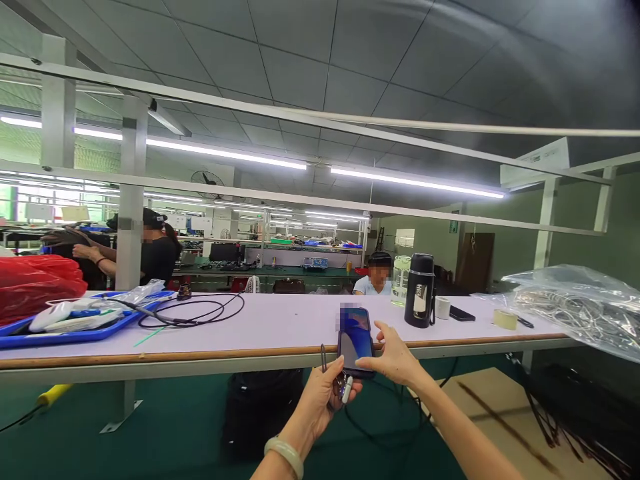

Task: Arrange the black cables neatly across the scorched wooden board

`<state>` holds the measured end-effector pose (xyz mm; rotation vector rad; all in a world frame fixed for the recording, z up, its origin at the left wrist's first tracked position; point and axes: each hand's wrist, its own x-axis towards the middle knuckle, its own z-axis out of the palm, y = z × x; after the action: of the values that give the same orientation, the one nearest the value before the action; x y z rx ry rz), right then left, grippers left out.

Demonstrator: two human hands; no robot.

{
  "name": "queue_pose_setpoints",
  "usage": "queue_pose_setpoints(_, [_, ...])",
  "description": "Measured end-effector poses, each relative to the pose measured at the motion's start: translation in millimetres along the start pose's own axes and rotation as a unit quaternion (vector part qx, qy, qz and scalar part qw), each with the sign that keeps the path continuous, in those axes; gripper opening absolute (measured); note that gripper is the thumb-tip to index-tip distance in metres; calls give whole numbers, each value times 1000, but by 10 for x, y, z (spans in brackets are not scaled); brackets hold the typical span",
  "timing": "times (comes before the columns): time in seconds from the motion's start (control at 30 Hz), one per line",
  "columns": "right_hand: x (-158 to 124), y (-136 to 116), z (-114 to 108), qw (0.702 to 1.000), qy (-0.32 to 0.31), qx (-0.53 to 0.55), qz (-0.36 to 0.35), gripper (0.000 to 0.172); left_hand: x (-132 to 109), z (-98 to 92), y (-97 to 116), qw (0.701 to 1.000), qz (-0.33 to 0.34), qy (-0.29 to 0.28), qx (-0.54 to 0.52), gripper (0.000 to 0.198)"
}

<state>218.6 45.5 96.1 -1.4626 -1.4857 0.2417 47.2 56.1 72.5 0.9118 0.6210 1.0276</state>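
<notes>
The long pale worktop (pixel 295 327) is stretching across the view. On its right end a clear plastic bag (pixel 600 283) is lying, and cables (pixel 550 303) are showing through it. On the left, a red plastic bag (pixel 40 283) is lying beside a blue tray (pixel 100 331), which is carrying several white objects (pixel 55 317). Just right of the tray, a black cable (pixel 177 323) is resting in loose loops. A black flask (pixel 420 293) is standing upright, and a clear bottle (pixel 399 293) is standing just behind it.

Now the hands: the left hand (pixel 320 397) is holding a phone (pixel 357 340) by its lower end. The right hand (pixel 397 357) is having its thumb and fingers wide apart, around the phone's right side — whether it is touching, I cannot tell. The phone is appearing before the worktop's front edge, its bluish screen facing the wearer.

Right of the flask, a tape roll (pixel 505 319) is lying. The smallest, a white piece (pixel 347 390), is hanging at the left hand.
</notes>
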Motion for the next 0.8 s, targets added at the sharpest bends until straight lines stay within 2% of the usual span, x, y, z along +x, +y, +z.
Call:
queue_pose_setpoints(0.17, [71,31,90,999,8,-44,-5,104,11,-41,-57,1000,19,-11,16,28])
queue_pose_setpoints(0.4, [290,141,25,998,58,-13,38,84,-7,-35,-59,1000,17,0,12,30])
queue_pose_setpoints(0.63, [212,259,30,998,39,41,32,77,-32,6,-35,1000,12,3,16,29])
queue_pose_setpoints(0.8, [237,243,37,998,40,40,41,78,-30,22,-28,1000,11,11,22,27])
